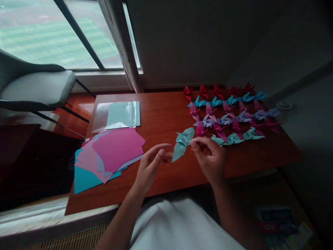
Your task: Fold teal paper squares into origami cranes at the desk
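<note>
A mint-green origami crane (182, 140) is held up over the table with its wings spread. My right hand (212, 158) pinches it by a narrow point on its right side, between thumb and forefinger. Just left of the crane, my left hand (152, 165) is open with fingers partly stretched out, holding nothing; I cannot tell whether a fingertip touches the wing. Beyond my right hand stand rows of folded cranes: red (219, 91), bright blue (215, 101), pink (209, 110), lavender (225, 120), magenta (220, 132) and mint (234, 139).
Fanned paper sheets (118, 147) in magenta, pink, lavender and blue lie on the left of the wooden table (161, 114). Behind them is a clear packet (122, 114) with pale green paper. A chair (39, 86) stands by the window at the far left.
</note>
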`<state>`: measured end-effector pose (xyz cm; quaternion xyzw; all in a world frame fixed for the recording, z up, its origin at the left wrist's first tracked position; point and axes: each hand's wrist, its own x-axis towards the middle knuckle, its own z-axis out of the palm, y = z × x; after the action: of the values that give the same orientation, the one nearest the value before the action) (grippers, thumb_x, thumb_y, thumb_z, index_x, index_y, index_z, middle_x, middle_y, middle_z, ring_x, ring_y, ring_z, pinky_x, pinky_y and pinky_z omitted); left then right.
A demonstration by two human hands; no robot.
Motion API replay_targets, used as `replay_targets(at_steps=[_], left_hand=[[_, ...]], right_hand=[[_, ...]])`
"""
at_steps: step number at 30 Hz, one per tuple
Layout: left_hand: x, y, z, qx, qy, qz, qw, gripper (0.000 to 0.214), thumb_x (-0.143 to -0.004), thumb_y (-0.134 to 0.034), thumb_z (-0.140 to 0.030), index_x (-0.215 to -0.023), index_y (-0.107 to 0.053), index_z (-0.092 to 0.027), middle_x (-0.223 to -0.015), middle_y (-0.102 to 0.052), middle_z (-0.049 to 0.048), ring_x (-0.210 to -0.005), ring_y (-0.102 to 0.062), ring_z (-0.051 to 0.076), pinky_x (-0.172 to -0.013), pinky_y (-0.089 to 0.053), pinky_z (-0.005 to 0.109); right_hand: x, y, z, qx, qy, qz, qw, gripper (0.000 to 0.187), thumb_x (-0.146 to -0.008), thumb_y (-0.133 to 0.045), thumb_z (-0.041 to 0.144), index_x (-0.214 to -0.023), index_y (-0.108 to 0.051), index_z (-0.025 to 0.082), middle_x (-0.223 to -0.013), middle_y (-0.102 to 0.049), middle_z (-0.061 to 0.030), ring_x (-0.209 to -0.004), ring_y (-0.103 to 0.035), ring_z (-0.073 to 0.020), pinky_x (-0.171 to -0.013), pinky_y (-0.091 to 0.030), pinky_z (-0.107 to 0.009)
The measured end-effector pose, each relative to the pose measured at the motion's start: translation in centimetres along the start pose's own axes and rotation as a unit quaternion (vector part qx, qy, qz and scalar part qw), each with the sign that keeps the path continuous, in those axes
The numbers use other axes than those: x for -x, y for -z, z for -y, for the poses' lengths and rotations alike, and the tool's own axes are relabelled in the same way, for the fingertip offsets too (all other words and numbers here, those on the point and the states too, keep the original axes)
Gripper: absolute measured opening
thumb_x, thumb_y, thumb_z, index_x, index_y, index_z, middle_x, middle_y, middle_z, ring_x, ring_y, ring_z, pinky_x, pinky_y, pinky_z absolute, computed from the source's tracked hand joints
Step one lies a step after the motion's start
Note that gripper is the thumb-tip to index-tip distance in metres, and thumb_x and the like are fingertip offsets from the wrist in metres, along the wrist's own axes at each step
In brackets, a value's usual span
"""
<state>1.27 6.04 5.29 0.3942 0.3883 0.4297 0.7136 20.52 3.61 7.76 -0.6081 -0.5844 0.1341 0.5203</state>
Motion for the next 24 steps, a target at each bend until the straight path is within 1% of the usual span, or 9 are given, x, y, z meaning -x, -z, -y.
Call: replay_targets(at_steps=[2, 4, 6, 7, 9, 11, 14, 18, 24], left_hand=[[-0.9, -0.2, 0.7, 0.122, 0.022, -0.006, 0.992, 0.040, -0.093, -0.062, -0.051, -0.113, -0.074, -0.017, -0.112, -0.077, 0.0110, -0.105, -0.071, 0.023, -0.085, -0.055, 0.029], [-2.0, -0.9, 1.2, 0.234, 0.072, 0.019, 0.969, 0.056, -0.094, -0.052, -0.061, -0.121, -0.070, -0.015, -0.131, -0.069, 0.0128, -0.125, -0.062, 0.026, -0.102, -0.049, 0.034], [-3.0, -1.7, 1.4, 0.303, 0.117, 0.053, 0.944, 0.065, -0.097, -0.040, -0.065, -0.131, -0.064, -0.015, -0.145, -0.059, 0.0117, -0.136, -0.053, 0.028, -0.110, -0.044, 0.038], [-3.5, -2.1, 1.4, 0.326, 0.118, 0.058, 0.936, 0.068, -0.098, -0.035, -0.066, -0.133, -0.062, -0.015, -0.150, -0.055, 0.0113, -0.140, -0.049, 0.028, -0.112, -0.043, 0.039], [-4.3, -2.7, 1.4, 0.350, 0.102, 0.065, 0.929, 0.072, -0.098, -0.029, -0.068, -0.137, -0.058, -0.015, -0.156, -0.047, 0.0109, -0.145, -0.042, 0.029, -0.114, -0.041, 0.039], [-5.0, -3.0, 1.6, 0.363, 0.079, 0.066, 0.926, 0.074, -0.097, -0.030, -0.068, -0.137, -0.058, -0.013, -0.159, -0.044, 0.0124, -0.147, -0.039, 0.029, -0.116, -0.039, 0.039], [-5.5, -3.0, 2.1, 0.369, 0.058, 0.059, 0.926, 0.073, -0.096, -0.035, -0.067, -0.134, -0.058, -0.009, -0.157, -0.045, 0.0162, -0.148, -0.038, 0.030, -0.119, -0.035, 0.039], [-5.6, -2.8, 2.5, 0.375, 0.054, 0.058, 0.923, 0.070, -0.097, -0.034, -0.064, -0.133, -0.058, -0.009, -0.158, -0.044, 0.0163, -0.148, -0.037, 0.030, -0.121, -0.032, 0.041], [-5.4, -2.8, 2.2, 0.368, 0.030, 0.057, 0.927, 0.068, -0.098, -0.035, -0.063, -0.134, -0.058, -0.010, -0.156, -0.047, 0.0162, -0.148, -0.038, 0.029, -0.122, -0.031, 0.041]], right_hand=[[0.1, -0.2, 0.1, 0.004, 0.005, -0.002, 1.000, 0.003, -0.091, -0.069, 0.024, -0.089, -0.070, 0.022, -0.077, -0.073, 0.0005, -0.065, -0.065, -0.0131, -0.062, -0.050, -0.026], [0.1, -0.5, 0.3, 0.005, 0.007, 0.000, 1.000, 0.004, -0.091, -0.068, 0.025, -0.089, -0.070, 0.022, -0.075, -0.072, 0.0007, -0.063, -0.064, -0.0130, -0.061, -0.050, -0.026], [0.1, -1.1, 0.3, 0.007, 0.008, 0.009, 1.000, 0.005, -0.092, -0.067, 0.026, -0.090, -0.070, 0.023, -0.075, -0.072, 0.0005, -0.062, -0.063, -0.0134, -0.060, -0.050, -0.026], [0.1, -1.4, 0.3, 0.009, 0.009, 0.016, 1.000, 0.006, -0.093, -0.066, 0.027, -0.090, -0.070, 0.023, -0.075, -0.072, 0.0000, -0.062, -0.063, -0.0140, -0.061, -0.051, -0.027], [0.2, -2.0, 0.2, 0.015, 0.009, 0.034, 0.999, 0.009, -0.094, -0.064, 0.029, -0.090, -0.070, 0.024, -0.078, -0.073, -0.0014, -0.066, -0.065, -0.0159, -0.064, -0.053, -0.028], [0.3, -2.3, 0.0, 0.020, 0.006, 0.051, 0.998, 0.010, -0.094, -0.063, 0.031, -0.092, -0.070, 0.024, -0.081, -0.075, -0.0026, -0.070, -0.068, -0.0173, -0.067, -0.054, -0.030], [0.5, -2.3, -0.4, 0.023, 0.000, 0.068, 0.997, 0.012, -0.093, -0.065, 0.033, -0.100, -0.071, 0.024, -0.080, -0.074, -0.0023, -0.070, -0.068, -0.0172, -0.068, -0.054, -0.030], [0.8, -1.6, -0.8, 0.022, -0.007, 0.079, 0.997, 0.020, -0.092, -0.067, 0.034, -0.109, -0.069, 0.024, -0.075, -0.071, 0.0003, -0.067, -0.066, -0.0155, -0.067, -0.053, -0.028], [1.1, -0.7, -1.5, 0.028, -0.023, 0.072, 0.997, 0.022, -0.091, -0.068, 0.033, -0.110, -0.069, 0.023, -0.072, -0.069, 0.0020, -0.062, -0.063, -0.0137, -0.062, -0.051, -0.026]])
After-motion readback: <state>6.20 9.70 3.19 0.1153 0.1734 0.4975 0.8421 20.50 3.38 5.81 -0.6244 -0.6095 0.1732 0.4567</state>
